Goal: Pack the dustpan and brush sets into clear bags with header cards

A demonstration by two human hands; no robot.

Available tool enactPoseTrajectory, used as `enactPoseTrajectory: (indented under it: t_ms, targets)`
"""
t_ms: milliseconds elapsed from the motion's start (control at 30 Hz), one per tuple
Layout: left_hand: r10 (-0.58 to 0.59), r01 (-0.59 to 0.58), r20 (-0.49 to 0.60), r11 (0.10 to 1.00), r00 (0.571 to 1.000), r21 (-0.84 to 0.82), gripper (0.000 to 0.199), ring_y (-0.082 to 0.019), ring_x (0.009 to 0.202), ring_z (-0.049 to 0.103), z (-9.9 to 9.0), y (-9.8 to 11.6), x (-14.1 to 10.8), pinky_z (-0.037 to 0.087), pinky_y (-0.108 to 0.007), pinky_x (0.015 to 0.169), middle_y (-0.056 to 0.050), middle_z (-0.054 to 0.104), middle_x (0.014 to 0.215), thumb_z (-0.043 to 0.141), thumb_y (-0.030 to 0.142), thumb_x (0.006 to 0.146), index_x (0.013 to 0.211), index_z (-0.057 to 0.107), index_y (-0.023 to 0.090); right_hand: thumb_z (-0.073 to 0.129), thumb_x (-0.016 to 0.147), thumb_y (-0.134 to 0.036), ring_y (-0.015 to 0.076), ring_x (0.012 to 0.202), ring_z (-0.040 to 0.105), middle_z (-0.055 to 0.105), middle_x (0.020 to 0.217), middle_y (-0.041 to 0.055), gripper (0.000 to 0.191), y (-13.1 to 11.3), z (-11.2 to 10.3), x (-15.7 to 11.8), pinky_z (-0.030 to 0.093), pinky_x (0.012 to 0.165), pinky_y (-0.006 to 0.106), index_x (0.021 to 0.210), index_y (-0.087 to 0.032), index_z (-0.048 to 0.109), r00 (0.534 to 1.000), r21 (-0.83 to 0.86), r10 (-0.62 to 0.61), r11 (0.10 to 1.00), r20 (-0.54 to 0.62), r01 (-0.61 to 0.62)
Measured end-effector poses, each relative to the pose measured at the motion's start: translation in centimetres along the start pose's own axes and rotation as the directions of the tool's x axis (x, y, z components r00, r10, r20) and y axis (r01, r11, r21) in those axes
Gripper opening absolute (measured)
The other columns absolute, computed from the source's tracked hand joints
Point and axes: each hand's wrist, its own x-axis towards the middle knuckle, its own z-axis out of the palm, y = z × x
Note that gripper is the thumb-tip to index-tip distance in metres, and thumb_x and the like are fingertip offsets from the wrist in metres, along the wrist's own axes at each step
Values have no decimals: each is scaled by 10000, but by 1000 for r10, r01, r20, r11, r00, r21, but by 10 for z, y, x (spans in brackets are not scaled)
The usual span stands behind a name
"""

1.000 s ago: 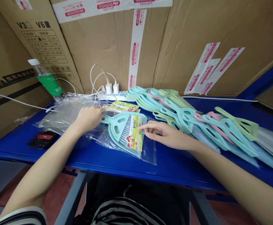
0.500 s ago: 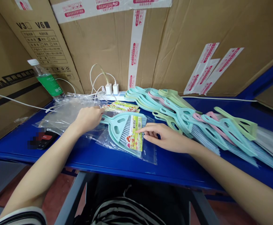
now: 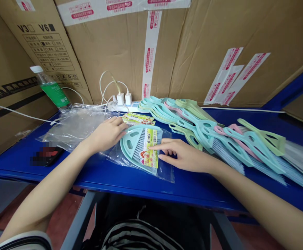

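A light teal dustpan with a small brush lies in a clear plastic bag in front of me. On the brush sits a yellow-green label card. My left hand rests over the dustpan's handle end, fingers bent and pointing right; whether it grips anything is hidden. With its index finger stretched out, my right hand touches the card, its other fingers loosely curled and holding nothing.
Teal, green and pink dustpans and brushes pile up at the right. Clear bags, spare cards, a bottle, a black device and a power strip lie left and behind on the blue table.
My left hand has moved right, over the dustpan's handle. My right index finger has shifted slightly left on the card.
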Motion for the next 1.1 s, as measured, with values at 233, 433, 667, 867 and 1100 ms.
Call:
enactPoseTrajectory:
  t_ms: [233,433,667,867,1100]
  targets:
    - [181,-188,-77,977,980,-96,429,-253,1129,588,17,0,-3,470,-419,973,-136,589,1244,346,450,1010,1318,492,190,481,940,-239,145,605,470,491,757,-1,403,-1,0,1,461,654,301,1302,-275,654,1000,-7,-30,1000,7,30]
    - [177,-181,-38,974,983,-136,387,-256,1172,576,17,-2,-3,443,-437,1013,-130,591,1272,385,367,1004,1337,480,194,420,947,-227,225,819,569,560,869,61,441,2,0,1,511,797,405,1337,-282,620,989,-173,-48,985,-138,24]
    - [221,-219,-24,932,975,-290,365,-237,1288,518,13,-5,-3,425,-432,1070,-112,548,1399,417,232,974,1330,496,219,417,935,-233,330,1116,528,586,1186,137,434,9,1,0,453,966,594,1312,-286,627,973,-353,-82,935,-214,1]
    - [247,-239,-25,901,969,-362,398,-221,1340,484,14,-9,-3,444,-425,1080,-111,518,1451,416,157,948,1332,499,223,405,942,-236,305,1140,549,604,1199,116,431,9,0,0,446,996,564,1309,-295,623,976,-295,-73,955,-203,10]
    - [269,-258,-23,892,963,-371,414,-234,1346,486,16,-7,-2,438,-446,1097,-151,503,1466,379,112,938,1330,499,174,342,997,-398,262,1058,593,632,1090,103,428,2,-5,1,466,956,479,1234,-266,674,990,-72,-3,997,-144,-8]
